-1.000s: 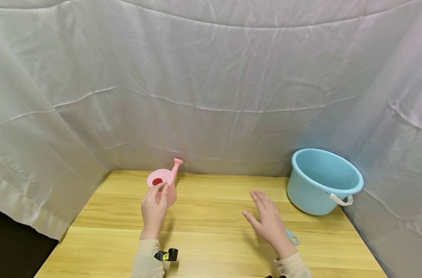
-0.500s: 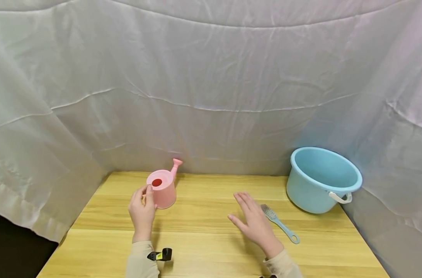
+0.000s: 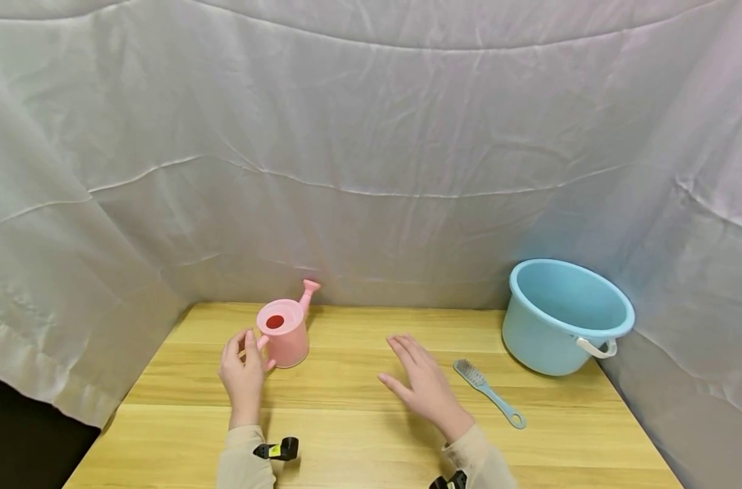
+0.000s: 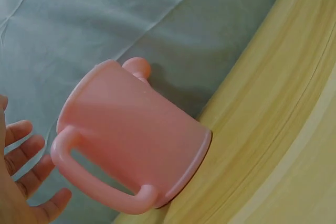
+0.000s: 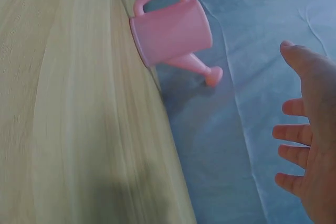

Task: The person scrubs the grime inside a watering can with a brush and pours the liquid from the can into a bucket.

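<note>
A pink watering can (image 3: pixel 288 343) stands upright at the left of the wooden table, its spout toward the back curtain. My left hand (image 3: pixel 241 373) is just left of the can's handle (image 4: pixel 100 190), fingers loosely bent and holding nothing. In the left wrist view its fingertips (image 4: pixel 39 174) are beside the handle, apart from it. My right hand (image 3: pixel 425 387) hovers over the middle of the table, fingers stretched out and nothing in them. To its right lies a light blue brush (image 3: pixel 490 392) with grey bristles. The right wrist view shows the right hand (image 5: pixel 310 140) with spread fingers.
A light blue bucket (image 3: pixel 548 350) with a white handle (image 3: pixel 597 349) stands at the back right. Grey curtains (image 3: pixel 371 231) hang behind the table (image 3: pixel 346 435) and along both sides.
My left hand has drawn back leftward from over the watering can's rim to beside its handle. The right hand has moved left, uncovering the brush. Can and bucket stay put.
</note>
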The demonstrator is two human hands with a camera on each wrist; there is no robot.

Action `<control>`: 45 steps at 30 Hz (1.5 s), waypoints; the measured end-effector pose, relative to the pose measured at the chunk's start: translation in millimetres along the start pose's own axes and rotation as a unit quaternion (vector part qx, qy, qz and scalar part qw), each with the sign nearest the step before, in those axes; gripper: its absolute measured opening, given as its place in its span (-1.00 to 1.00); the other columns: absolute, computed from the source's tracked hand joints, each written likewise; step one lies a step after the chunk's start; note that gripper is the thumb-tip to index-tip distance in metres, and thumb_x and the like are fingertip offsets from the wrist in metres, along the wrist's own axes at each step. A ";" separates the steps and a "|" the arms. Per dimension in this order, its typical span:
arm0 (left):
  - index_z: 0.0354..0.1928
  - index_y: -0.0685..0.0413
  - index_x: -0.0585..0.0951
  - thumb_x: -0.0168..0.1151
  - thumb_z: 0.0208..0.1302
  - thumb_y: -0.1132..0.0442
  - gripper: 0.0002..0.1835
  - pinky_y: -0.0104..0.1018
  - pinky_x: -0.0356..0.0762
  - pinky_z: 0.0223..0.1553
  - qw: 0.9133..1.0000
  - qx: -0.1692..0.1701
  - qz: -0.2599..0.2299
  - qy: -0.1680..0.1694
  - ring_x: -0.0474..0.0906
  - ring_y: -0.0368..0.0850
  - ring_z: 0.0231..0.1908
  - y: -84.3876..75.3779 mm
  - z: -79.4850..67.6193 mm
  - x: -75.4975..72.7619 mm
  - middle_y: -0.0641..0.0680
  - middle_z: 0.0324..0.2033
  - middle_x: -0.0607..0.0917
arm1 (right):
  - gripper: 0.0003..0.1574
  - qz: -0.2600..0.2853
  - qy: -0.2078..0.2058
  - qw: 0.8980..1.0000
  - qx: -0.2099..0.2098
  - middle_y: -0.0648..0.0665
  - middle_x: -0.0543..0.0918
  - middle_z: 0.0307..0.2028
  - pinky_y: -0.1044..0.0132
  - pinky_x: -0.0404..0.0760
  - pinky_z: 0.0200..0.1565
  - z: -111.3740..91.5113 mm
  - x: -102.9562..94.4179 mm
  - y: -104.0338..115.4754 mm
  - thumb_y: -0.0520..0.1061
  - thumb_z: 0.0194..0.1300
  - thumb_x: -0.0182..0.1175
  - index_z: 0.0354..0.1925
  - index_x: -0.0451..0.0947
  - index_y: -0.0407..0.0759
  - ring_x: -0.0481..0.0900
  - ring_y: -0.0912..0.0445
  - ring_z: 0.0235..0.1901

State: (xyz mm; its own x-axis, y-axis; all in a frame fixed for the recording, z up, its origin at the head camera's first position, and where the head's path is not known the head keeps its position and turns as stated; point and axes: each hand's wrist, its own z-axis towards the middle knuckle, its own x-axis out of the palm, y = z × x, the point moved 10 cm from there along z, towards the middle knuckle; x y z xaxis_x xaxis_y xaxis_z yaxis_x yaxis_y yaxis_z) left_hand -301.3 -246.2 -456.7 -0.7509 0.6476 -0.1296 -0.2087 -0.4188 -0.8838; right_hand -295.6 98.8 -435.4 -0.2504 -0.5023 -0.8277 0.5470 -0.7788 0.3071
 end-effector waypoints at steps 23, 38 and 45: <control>0.22 0.24 0.41 0.01 0.43 -0.11 -0.42 -0.26 0.71 -0.20 0.956 -0.224 -0.150 0.119 0.48 -0.15 -0.11 59.8 -12.8 32.1 -0.07 -0.12 0.49 | -0.18 0.134 0.063 0.987 0.065 -0.09 0.28 0.44 -0.08 0.21 0.42 29.9 54.4 2.0 0.35 0.39 0.01 0.47 0.16 0.07 0.21 -0.05 0.45; 0.16 0.20 0.52 0.14 0.38 -0.05 -0.50 -0.31 0.70 -0.14 0.952 -0.224 -0.161 0.129 0.59 -0.25 -0.19 68.5 -12.5 35.5 -0.07 -0.14 0.56 | -0.17 0.176 0.091 0.976 0.086 -0.14 0.23 0.47 -0.12 0.18 0.43 49.8 69.9 10.1 0.39 0.41 -0.08 0.47 0.14 0.07 0.17 -0.08 0.47; 0.14 0.16 0.57 0.26 0.29 -0.05 -0.48 -0.38 0.69 -0.17 0.961 -0.197 -0.139 0.134 0.54 -0.19 -0.18 65.6 -11.8 31.4 -0.20 -0.13 0.56 | -0.16 0.190 0.100 0.973 0.088 -0.14 0.21 0.47 -0.17 0.15 0.42 52.8 78.6 13.0 0.40 0.41 -0.09 0.48 0.14 0.06 0.13 -0.11 0.48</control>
State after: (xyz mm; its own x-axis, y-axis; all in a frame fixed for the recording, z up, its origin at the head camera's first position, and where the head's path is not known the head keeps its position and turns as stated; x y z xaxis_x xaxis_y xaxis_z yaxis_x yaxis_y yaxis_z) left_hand -331.1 -245.8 -524.0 -0.5003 0.8629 0.0721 -0.0847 0.0341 -0.9958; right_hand -350.4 29.3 -471.7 0.1137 -0.6973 -0.7077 0.4193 -0.6121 0.6705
